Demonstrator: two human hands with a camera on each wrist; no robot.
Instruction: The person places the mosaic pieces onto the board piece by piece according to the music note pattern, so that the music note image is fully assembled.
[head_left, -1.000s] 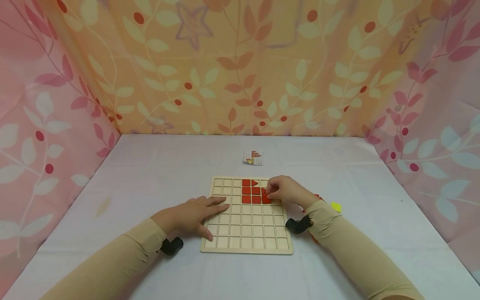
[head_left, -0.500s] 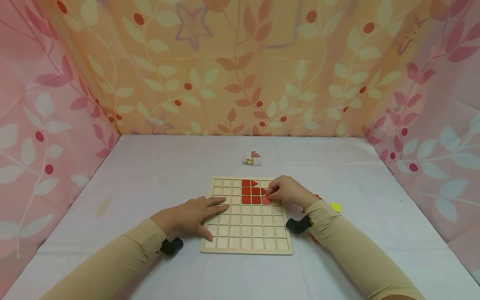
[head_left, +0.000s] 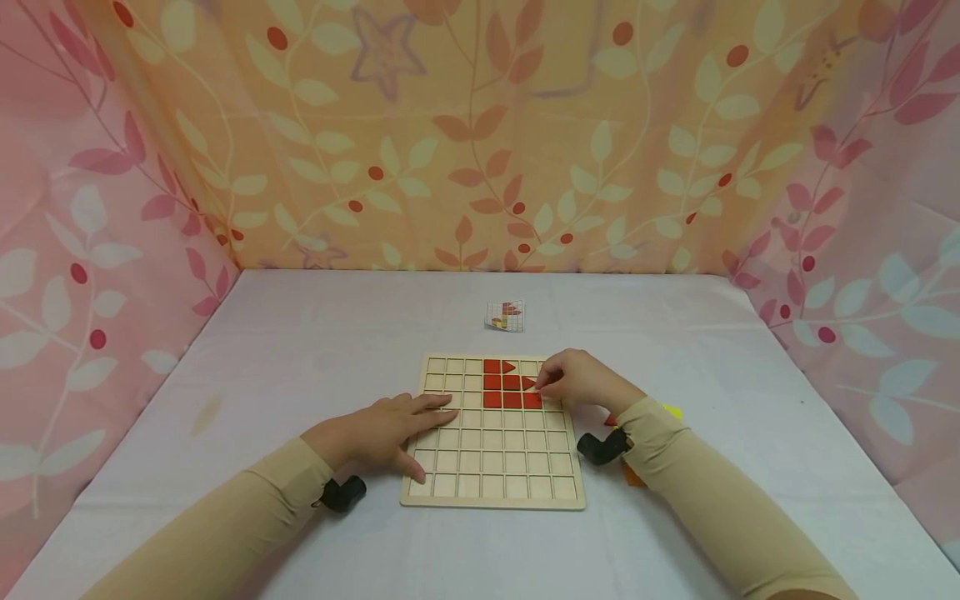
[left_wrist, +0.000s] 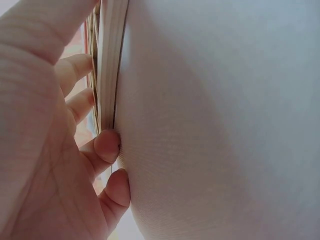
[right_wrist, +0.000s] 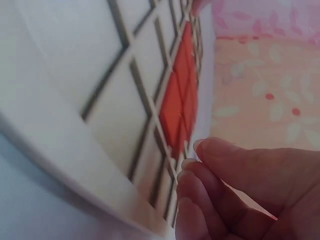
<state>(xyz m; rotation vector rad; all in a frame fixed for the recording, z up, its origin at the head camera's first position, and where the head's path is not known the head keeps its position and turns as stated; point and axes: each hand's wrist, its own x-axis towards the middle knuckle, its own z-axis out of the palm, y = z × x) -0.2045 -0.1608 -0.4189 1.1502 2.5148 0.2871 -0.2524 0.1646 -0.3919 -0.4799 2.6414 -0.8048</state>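
A light wooden grid board (head_left: 493, 460) lies on the white table, with several red square tiles (head_left: 492, 399) in its upper cells. One red triangle tile (head_left: 508, 367) sits in the top row, another in the row below. My left hand (head_left: 382, 427) rests spread on the board's left edge; in the left wrist view its fingers (left_wrist: 107, 145) touch the rim. My right hand (head_left: 566, 377) is at the upper right of the board, by the last red square (head_left: 532, 401) of the third row. Its thumb and bent fingers show a small gap with no tile visible between them.
A small printed card (head_left: 506, 316) with a coloured grid picture lies behind the board. Red, orange (head_left: 633, 475) and yellow (head_left: 672, 412) pieces lie right of the board, partly hidden by the right sleeve. Patterned cloth (head_left: 480, 133) hangs around the table.
The last red square of the third row, tilted under my right fingers before, now lies level with its neighbours. My right hand has shifted slightly right, off the tile. My left hand stays put.
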